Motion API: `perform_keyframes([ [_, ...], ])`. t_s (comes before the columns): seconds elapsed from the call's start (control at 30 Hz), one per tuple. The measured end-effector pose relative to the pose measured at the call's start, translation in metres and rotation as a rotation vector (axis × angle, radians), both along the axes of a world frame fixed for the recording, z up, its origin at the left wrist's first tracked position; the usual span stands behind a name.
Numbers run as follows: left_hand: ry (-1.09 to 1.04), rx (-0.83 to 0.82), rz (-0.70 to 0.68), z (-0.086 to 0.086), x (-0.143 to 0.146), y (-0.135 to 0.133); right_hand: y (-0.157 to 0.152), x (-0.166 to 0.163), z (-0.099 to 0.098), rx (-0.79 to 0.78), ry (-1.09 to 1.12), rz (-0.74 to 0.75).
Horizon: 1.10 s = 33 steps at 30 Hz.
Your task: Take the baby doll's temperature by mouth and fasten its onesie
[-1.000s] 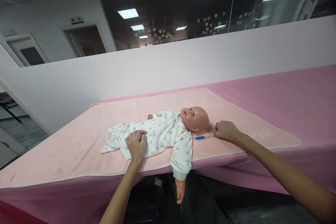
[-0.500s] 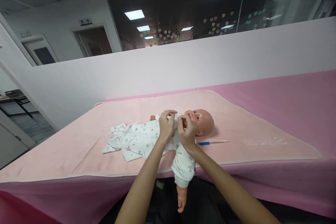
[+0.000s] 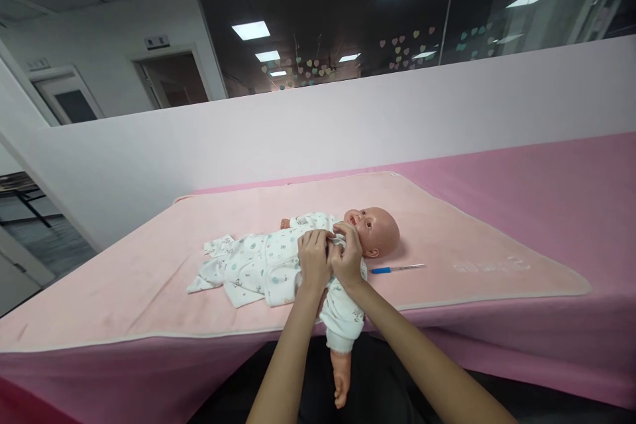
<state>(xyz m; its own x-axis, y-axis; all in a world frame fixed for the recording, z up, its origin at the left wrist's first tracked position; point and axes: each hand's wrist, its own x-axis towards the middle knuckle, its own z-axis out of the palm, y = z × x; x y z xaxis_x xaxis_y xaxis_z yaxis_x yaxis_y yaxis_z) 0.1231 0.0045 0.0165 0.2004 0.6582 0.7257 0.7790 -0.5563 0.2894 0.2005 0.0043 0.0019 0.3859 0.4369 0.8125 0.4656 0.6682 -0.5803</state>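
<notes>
A baby doll (image 3: 378, 232) lies on its back, its head to the right, in a white printed top (image 3: 281, 258) and trousers (image 3: 243, 265). My left hand (image 3: 314, 257) is on the front of the top at the chest, its fingers bent down and closed on the cloth. Beside it, my right hand (image 3: 346, 255) is curled at the collar under the chin, thumb and fingers pinching the cloth. The fingertips of both hands nearly meet, and they hide the exact spot they grip. The doll's near arm (image 3: 340, 371) hangs over the table's front edge.
A thin clear stick with a blue end (image 3: 397, 269), perhaps a thermometer, lies by the doll's head. Beneath is a peach mat (image 3: 149, 265) on a pink cloth (image 3: 561, 179). A white partition (image 3: 318, 132) with a window above stands behind the table.
Both hands have come down a little and slightly left, from above the collar onto the chest of the top. The view has shifted slightly; the doll lies as before.
</notes>
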Motion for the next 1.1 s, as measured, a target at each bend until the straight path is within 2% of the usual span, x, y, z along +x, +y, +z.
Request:
perform_keyframes([
  [0.13,-0.01,0.044,0.039,-0.005,-0.004,-0.007,-0.001,0.002,-0.001,-0.057,-0.101,0.1],
  [0.27,-0.019,0.109,0.116,-0.008,-0.005,-0.007,0.001,0.003,-0.003,-0.116,-0.086,0.167],
  [0.53,-0.12,0.289,0.212,-0.011,-0.003,-0.004,0.012,0.004,-0.009,-0.076,-0.025,0.192],
  [0.7,-0.17,0.312,0.269,-0.011,0.0,-0.005,0.015,0.004,-0.012,-0.109,-0.01,0.192],
  [1.1,-0.216,0.283,0.261,-0.01,0.001,-0.005,0.018,0.003,-0.017,-0.144,0.047,0.204],
])
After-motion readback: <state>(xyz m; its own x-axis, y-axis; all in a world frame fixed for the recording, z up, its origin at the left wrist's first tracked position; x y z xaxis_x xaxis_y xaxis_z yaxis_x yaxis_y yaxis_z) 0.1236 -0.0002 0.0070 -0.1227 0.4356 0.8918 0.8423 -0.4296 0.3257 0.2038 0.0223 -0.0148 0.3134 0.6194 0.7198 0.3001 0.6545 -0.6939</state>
